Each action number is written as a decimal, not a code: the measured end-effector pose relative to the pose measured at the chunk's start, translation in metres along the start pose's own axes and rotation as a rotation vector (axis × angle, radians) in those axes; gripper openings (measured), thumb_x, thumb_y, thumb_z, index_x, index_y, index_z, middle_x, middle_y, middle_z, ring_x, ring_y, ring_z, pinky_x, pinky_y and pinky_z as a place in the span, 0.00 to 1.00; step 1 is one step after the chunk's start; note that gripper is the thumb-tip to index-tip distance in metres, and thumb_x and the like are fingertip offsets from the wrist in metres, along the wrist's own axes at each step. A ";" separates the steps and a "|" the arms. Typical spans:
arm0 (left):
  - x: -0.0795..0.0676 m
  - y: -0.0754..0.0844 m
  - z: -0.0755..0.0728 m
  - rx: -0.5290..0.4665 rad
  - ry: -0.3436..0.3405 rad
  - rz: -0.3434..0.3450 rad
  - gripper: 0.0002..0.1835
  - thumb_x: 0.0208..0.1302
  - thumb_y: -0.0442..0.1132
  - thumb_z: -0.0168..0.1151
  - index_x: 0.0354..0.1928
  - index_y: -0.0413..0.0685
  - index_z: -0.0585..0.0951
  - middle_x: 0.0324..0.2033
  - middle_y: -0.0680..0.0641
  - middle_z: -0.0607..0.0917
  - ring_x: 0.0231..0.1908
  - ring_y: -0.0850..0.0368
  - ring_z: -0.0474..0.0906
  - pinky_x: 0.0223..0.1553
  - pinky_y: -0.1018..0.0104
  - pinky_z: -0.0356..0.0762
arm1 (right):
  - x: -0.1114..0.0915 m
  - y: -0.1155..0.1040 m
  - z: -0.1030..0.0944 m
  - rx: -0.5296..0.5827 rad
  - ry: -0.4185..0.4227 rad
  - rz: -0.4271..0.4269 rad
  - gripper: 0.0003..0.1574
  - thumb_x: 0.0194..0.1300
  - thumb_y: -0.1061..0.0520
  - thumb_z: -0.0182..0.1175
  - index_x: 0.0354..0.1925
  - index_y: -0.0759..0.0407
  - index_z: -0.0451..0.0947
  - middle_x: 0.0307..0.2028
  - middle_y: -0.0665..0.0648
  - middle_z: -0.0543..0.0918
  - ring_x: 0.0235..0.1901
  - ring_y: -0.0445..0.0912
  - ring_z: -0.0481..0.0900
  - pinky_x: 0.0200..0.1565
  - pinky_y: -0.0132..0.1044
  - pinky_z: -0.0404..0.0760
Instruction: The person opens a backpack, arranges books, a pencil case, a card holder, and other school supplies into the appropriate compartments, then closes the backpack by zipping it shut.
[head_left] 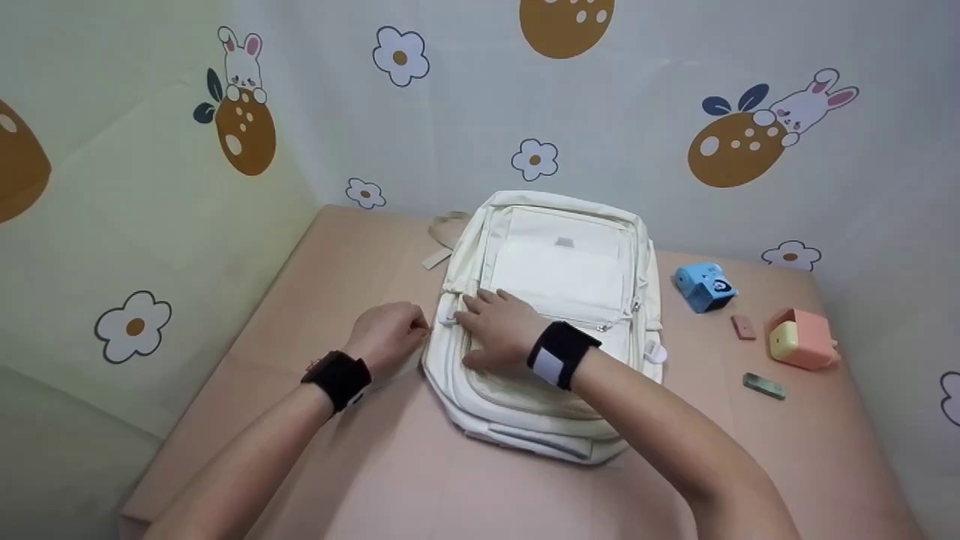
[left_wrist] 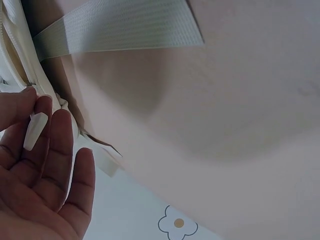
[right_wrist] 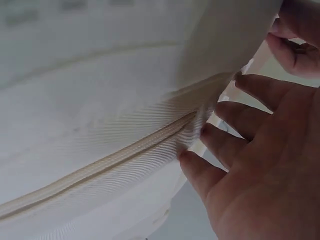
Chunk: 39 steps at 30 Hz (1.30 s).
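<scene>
A cream-white backpack (head_left: pixel 562 270) lies on its back on the pink-covered table, its front pocket panel facing up. At its left side my left hand (head_left: pixel 388 337) pinches a zipper pull (left_wrist: pixel 36 131) between thumb and forefinger; the pull's white tab hangs over the fingers in the left wrist view. Spread flat, my right hand (head_left: pixel 504 330) presses on the front of the bag near its left edge, with the fingertips touching the fabric. Beside those fingers a zipper seam (right_wrist: pixel 100 167) runs across the cloth in the right wrist view.
To the right of the bag are a blue pencil sharpener (head_left: pixel 703 286), a pink and yellow pencil sharpener (head_left: pixel 804 339), a small pink block (head_left: pixel 743 327) and a green bar (head_left: pixel 764 385). A beige strap (head_left: pixel 448 234) sticks out at the upper left. Patterned cloth walls (head_left: pixel 465 112) border the table.
</scene>
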<state>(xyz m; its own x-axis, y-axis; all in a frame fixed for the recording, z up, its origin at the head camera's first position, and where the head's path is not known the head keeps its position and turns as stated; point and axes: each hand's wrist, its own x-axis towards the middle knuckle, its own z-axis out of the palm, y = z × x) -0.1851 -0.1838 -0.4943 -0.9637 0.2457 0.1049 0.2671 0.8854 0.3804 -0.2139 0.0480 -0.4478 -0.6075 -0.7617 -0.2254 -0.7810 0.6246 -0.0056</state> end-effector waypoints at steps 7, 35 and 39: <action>-0.001 0.002 0.001 -0.031 0.008 -0.023 0.02 0.65 0.39 0.66 0.35 0.53 0.86 0.32 0.52 0.85 0.36 0.52 0.82 0.40 0.53 0.78 | -0.063 -0.025 0.022 -0.063 0.051 -0.044 0.56 0.64 0.24 0.57 0.76 0.57 0.63 0.77 0.63 0.59 0.76 0.60 0.56 0.72 0.56 0.59; -0.005 0.001 -0.002 -0.116 -0.056 -0.114 0.02 0.68 0.43 0.68 0.37 0.55 0.85 0.37 0.53 0.86 0.39 0.53 0.83 0.45 0.53 0.79 | -0.078 -0.051 0.053 -0.121 0.326 0.026 0.14 0.71 0.58 0.58 0.50 0.64 0.79 0.56 0.63 0.82 0.54 0.57 0.81 0.49 0.49 0.83; -0.009 0.002 -0.007 -0.116 -0.076 -0.116 0.02 0.68 0.42 0.67 0.38 0.54 0.85 0.38 0.53 0.86 0.40 0.52 0.83 0.46 0.52 0.79 | -0.076 -0.047 0.050 -0.048 0.374 0.023 0.05 0.71 0.62 0.55 0.42 0.62 0.77 0.45 0.59 0.83 0.44 0.51 0.82 0.41 0.44 0.83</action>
<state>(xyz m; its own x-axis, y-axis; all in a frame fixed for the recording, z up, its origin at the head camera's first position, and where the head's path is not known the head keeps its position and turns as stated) -0.1759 -0.1865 -0.4883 -0.9840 0.1774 -0.0140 0.1479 0.8592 0.4899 -0.1238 0.0855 -0.4795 -0.6290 -0.7635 0.1460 -0.7670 0.6402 0.0433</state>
